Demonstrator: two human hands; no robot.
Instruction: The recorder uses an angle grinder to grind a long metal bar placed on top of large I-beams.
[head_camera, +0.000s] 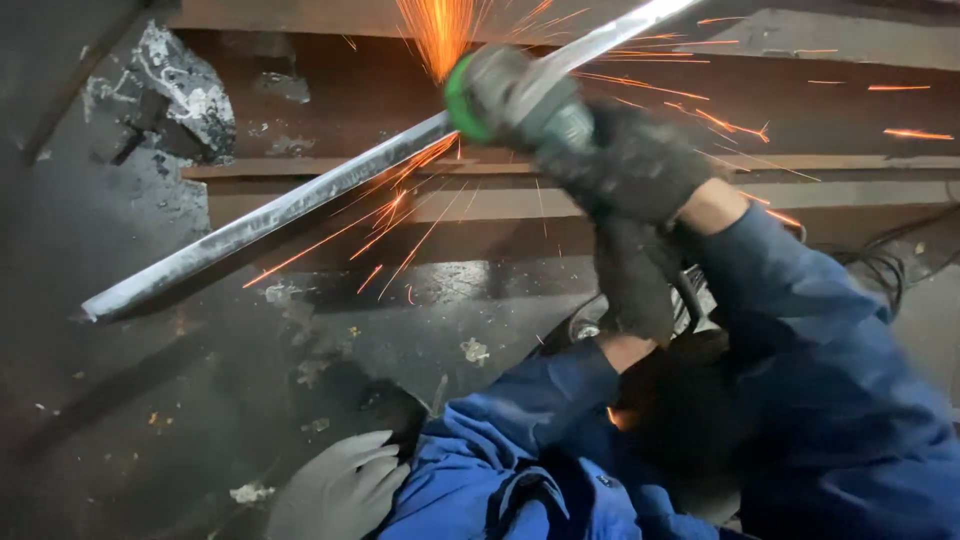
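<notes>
We find both hands in dark work gloves, closed on an angle grinder (515, 95) with a green guard rim. The right hand (630, 160) wraps the tool's body near its head; the left hand (632, 275) grips lower down, toward the rear of the tool, where a dark cable trails off. The grinder's head bears on a long steel bar (270, 215) lying slantwise across a rusty steel beam (330, 105), and orange sparks (440, 30) fly from the contact point (some upward, some down along the bar). A grey glove (340, 490) shows at the bottom edge, beside blue sleeves; whose it is we cannot tell.
</notes>
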